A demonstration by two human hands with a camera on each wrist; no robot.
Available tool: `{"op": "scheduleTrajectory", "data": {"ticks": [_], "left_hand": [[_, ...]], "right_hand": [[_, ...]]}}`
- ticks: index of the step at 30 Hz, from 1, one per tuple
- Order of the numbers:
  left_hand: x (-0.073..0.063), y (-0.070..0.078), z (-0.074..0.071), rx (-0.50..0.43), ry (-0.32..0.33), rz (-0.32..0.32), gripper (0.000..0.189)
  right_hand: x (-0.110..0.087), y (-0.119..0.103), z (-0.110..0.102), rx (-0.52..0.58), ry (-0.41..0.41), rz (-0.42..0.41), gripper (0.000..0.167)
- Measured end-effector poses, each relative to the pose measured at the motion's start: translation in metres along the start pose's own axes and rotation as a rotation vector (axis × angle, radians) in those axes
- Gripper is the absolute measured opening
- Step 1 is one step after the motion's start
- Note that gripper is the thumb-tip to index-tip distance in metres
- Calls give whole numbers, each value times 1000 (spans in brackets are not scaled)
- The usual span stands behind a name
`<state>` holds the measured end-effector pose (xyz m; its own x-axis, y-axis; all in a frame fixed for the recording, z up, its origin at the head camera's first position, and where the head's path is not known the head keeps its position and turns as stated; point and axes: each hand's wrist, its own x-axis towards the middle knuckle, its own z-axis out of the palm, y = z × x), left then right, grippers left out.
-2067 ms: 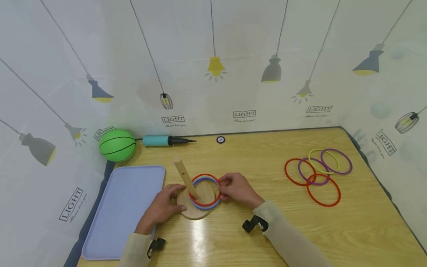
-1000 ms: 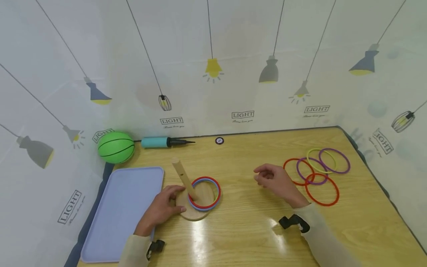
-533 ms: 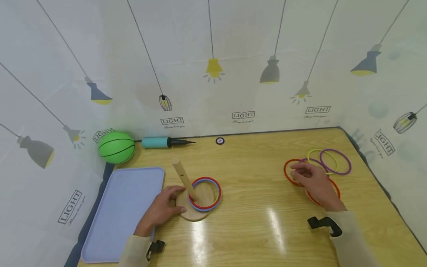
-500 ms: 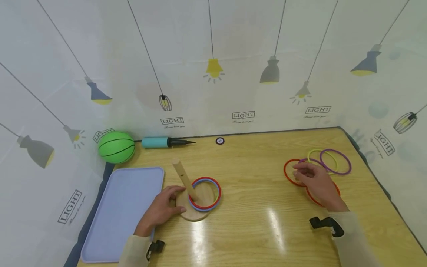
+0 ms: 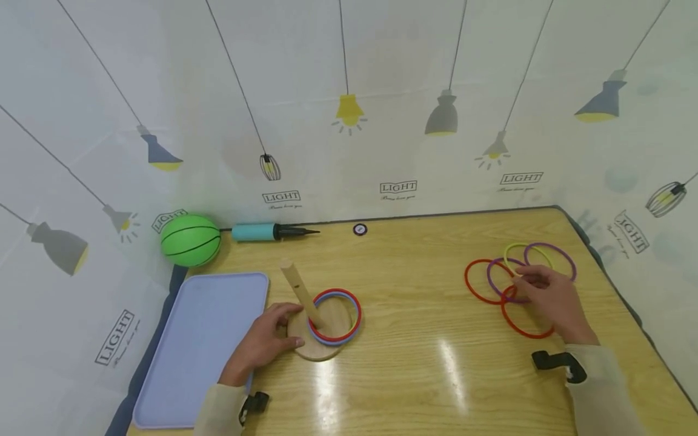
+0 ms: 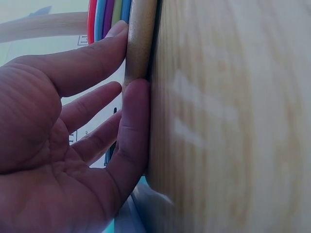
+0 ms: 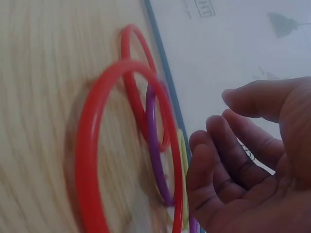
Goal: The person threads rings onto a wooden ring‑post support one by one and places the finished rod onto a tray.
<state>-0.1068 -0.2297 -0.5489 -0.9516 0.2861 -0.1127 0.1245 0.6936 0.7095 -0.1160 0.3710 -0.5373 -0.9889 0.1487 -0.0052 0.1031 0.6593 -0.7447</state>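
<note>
At the wooden peg stand (image 5: 296, 284), my left hand (image 5: 264, 342) grips the edge of the round base (image 5: 313, 354), thumb and fingers at its rim. Several coloured rings, a red ring (image 5: 359, 312) uppermost, lie stacked around the peg; the left wrist view shows their edges (image 6: 91, 22). Over the loose rings on the right hovers my right hand (image 5: 556, 300), fingers loosely bent and holding nothing. Below and around it lie a front red ring (image 5: 526, 333), a left red ring (image 5: 466, 281), purple rings (image 5: 574, 266) and a yellow ring (image 5: 514, 246), overlapping. The hand partly hides them.
A lavender tray (image 5: 202, 339) lies left of the stand, close by my left forearm. At the back left are a green ball (image 5: 191, 241) and a teal hand pump (image 5: 255, 232). A small round disc (image 5: 360, 229) lies near the table's back edge, before the printed wall sheet.
My right hand has let go of the red ring at the stand and moved right, over the loose rings. The stacked rings have settled slightly; my left hand stays at the base.
</note>
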Motion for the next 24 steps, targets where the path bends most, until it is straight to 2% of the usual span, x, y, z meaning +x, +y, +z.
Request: {"op": "scheduleTrajectory", "data": {"ticks": [6,13,20,24], "left_hand": [[1,0,-1,4,0,6,65],[0,0,-1,-6,-6,-9,65],[0,-1,-1,-16,-2,-14,64],[0,-2,-1,-15,-5,-10,64]], "right_hand": [[3,14,-10,-82,39,12,48],[0,25,-17,-157,-4,29,49],[1,30,-12,-233,-16,-53,26],[2,28,-10,-277,-15,-102,22]]}}
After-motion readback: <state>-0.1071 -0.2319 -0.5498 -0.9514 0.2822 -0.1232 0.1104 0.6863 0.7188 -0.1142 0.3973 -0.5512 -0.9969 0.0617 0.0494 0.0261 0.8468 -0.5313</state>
